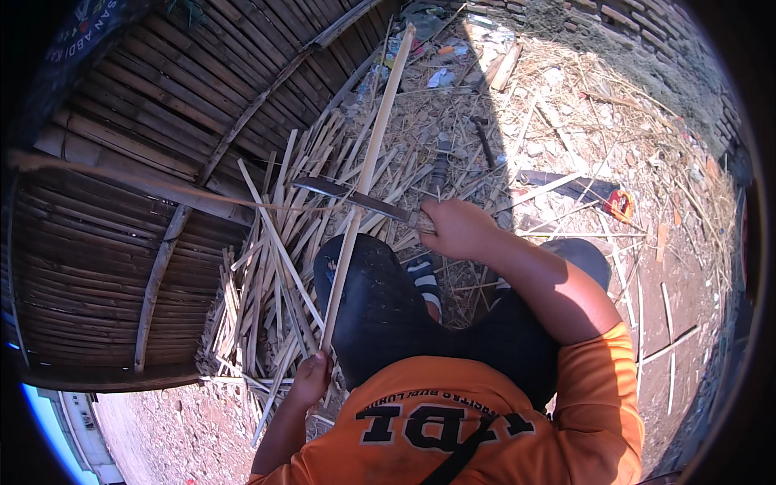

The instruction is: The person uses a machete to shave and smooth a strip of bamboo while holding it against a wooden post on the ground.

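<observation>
My left hand (313, 377) is closed around the lower end of a long pale bamboo strip (378, 141). The strip slants up and away, passing over my left knee. In my right hand (459, 229) is the handle of a knife, its fingers wrapped round it. The knife blade (352, 197) points left and crosses the strip near its middle. A thin, blurred strand (178, 187) stretches leftward from near the blade. Beside my left leg lies a heap of split bamboo strips (257, 303).
A slatted bamboo wall (105, 275) stands close on the left. A tool with a red and yellow handle (620, 205) lies on the ground at right. Shavings and litter (558, 97) cover the ground ahead, up to a brick wall (647, 24).
</observation>
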Available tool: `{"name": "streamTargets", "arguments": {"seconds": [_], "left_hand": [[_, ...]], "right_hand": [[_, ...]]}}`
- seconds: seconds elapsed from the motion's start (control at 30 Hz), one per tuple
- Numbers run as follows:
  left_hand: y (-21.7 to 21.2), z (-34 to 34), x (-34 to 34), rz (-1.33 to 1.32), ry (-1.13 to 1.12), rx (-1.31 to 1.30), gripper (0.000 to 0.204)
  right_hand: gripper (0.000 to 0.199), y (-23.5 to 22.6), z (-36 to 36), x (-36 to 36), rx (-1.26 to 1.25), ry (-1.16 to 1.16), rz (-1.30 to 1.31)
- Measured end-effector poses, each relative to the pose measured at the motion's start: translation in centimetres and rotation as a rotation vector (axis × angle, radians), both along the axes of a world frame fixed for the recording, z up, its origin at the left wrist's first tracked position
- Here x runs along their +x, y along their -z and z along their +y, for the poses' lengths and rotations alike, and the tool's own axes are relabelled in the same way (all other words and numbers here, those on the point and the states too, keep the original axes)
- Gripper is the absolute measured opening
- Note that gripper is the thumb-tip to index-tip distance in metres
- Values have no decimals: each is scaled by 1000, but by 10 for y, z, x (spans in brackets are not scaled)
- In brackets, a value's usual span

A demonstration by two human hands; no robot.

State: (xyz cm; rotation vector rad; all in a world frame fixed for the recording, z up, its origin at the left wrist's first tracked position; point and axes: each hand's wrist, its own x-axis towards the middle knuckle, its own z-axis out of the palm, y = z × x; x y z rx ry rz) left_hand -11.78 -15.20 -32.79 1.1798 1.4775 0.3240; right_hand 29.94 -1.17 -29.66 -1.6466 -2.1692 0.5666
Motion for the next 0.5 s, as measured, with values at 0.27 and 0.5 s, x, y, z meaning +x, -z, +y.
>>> {"name": "streamTargets", "arguments": {"seconds": [0.27,0.5], "left_hand": [[15,-6,-9,9,0,15,63],[32,-1,-52,159,139,168,63]], "right_hand": [[16,7,1,-18,410,-93,-327],[11,-7,18,9,371,62,-356]]}}
